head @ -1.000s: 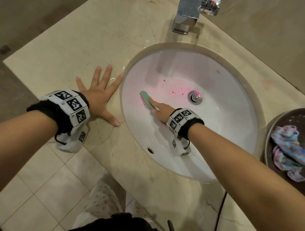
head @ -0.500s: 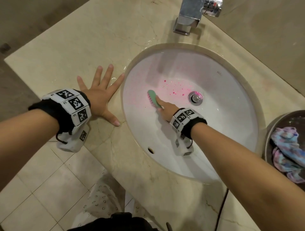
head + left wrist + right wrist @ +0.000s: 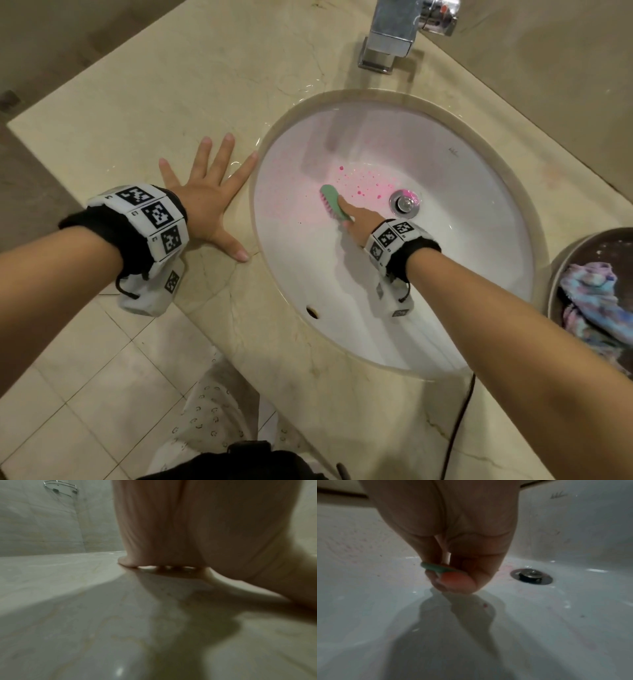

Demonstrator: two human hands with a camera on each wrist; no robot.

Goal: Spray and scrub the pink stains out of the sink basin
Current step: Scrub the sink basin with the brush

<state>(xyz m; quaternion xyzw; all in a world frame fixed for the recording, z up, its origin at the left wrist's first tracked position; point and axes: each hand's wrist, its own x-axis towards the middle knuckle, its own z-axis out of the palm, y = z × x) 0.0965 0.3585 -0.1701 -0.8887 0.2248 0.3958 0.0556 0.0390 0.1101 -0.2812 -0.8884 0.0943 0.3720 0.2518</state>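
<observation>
Scrubbing is under way: the right hand (image 3: pixel 356 221) grips a green brush (image 3: pixel 334 202) on the sink basin (image 3: pixel 462 260). Pink stains (image 3: pixel 368 185) lie just beyond it, so the next strokes go there. The left hand (image 3: pixel 209 205) lies flat, released, on the desk (image 3: pixel 137 102).

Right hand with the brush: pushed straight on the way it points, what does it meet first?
Probably the basin wall speckled with faint pink, up and left of the brush in the right hand; the drain lies off that line. Depth unclear.

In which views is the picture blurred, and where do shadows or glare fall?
Head view: sharp, edges bent by the wide lens; faucet shadow on the sink basin. Left wrist view: soft, left hand shadowing the countertop. Right wrist view: blurred, glints near the drain.
</observation>
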